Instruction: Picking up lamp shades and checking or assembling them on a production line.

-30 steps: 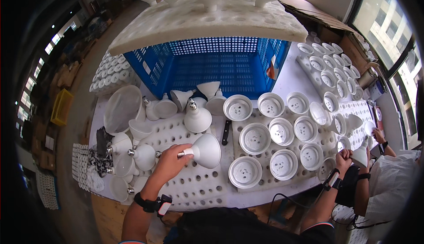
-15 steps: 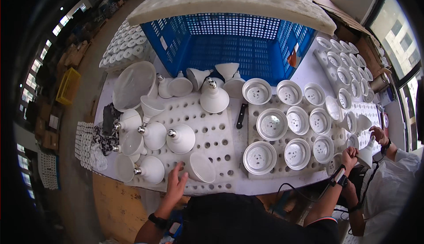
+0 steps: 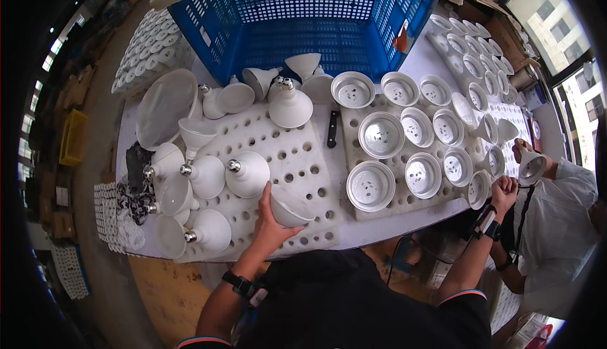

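My left hand (image 3: 270, 225) is wrapped round a white cone-shaped lamp bulb (image 3: 292, 205), its wide face tipped up, over the left white foam board (image 3: 297, 150) full of holes. Just left of the hand, another bulb (image 3: 248, 175) lies with its shiny metal screw cap to the left. My right hand (image 3: 504, 193) is closed at the right end of the table; whatever its fingers hold is hidden. Nearest to it is a white round lamp cup (image 3: 479, 189) on the right foam board (image 3: 404, 207).
A blue plastic crate (image 3: 221, 64) stands at the back. A black-handled knife (image 3: 332, 129) lies between the boards. Several bulbs crowd the left side around a large clear-faced bulb (image 3: 167, 110). At the right, a co-worker's hand (image 3: 522, 152) holds a bulb (image 3: 532, 167).
My left hand has gone from open beside the bulb to gripping it, and the bulb has tipped. My right hand stays closed. The co-worker's bulb has turned. The view has shifted.
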Available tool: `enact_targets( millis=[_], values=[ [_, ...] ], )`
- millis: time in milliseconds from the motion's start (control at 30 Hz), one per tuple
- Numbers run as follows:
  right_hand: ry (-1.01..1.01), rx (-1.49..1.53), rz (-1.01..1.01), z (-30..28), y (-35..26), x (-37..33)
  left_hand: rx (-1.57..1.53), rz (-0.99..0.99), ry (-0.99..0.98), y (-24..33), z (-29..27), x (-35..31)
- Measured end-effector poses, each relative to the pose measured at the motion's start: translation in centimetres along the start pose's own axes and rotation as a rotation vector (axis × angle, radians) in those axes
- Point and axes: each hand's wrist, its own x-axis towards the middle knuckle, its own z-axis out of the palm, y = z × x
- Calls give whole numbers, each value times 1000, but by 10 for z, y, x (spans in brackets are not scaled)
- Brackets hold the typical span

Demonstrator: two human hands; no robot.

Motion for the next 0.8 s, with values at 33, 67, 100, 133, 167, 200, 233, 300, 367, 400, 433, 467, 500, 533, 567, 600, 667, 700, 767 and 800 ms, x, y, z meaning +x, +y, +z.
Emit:
enact_targets(
  millis=[33, 67, 100, 133, 167, 200, 233, 300, 367, 400, 433, 467, 500, 533, 567, 600, 667, 700, 767, 800],
  values=[
    [-61, -14, -46, 4, -3, 0, -22, -10, -13, -1, 0, 2],
    [-64, -13, -52, 15, 7, -12, -39, -26, -23, -2, 0, 4],
    [-138, -134, 84, 34, 33, -38, -38, -23, -21, 0, -2, 6],
    [-211, -257, 218, 52, 60, -69, -28, -45, -72, 7, -7, 5],
    [-152, -510, 288, 62, 91, -100, -16, -70, -119, 13, -11, 3],
    [-87, -768, 347, 69, 125, -134, -20, -67, -124, 18, -13, 1],
    [-174, -1065, 421, 70, 157, -174, 2, -72, -150, 23, -16, -4],
    [-439, -1468, 778, 65, 196, -227, 16, -80, -188, 26, -22, -11],
    [-806, -1609, 851, 52, 221, -260, -15, -140, -201, 27, -25, -16],
    [-999, -1679, 807, 43, 231, -272, -17, -143, -203, 27, -27, -17],
    [-999, -1680, 810, 44, 241, -282, -5, -160, -198, 26, -28, -17],
    [-1027, -1678, 808, 45, 249, -290, 7, -176, -193, 24, -29, -17],
    [-1054, -1677, 806, 45, 257, -297, 5, -177, -195, 21, -29, -18],
    [-1051, -1680, 808, 44, 263, -301, 58, -127, -201, 18, -28, -19],
    [-1086, -1715, 823, 43, 269, -303, 112, -80, -203, 16, -29, -21],
    [-1120, -1750, 839, 41, 276, -306, 111, -85, -202, 15, -31, -23],
    [-1136, -1712, 806, 36, 283, -315, 140, 36, -173, 15, -34, -25],
    [-1146, -1672, 772, 35, 284, -319, 134, 36, -175, 3, -31, -26],
    [-1112, -1709, 816, 39, 281, -321, -386, -200, -252, -24, -25, -21],
    [-1069, -1742, 859, 40, 277, -321, -397, -186, -273, -27, -25, -19]
  ],
)
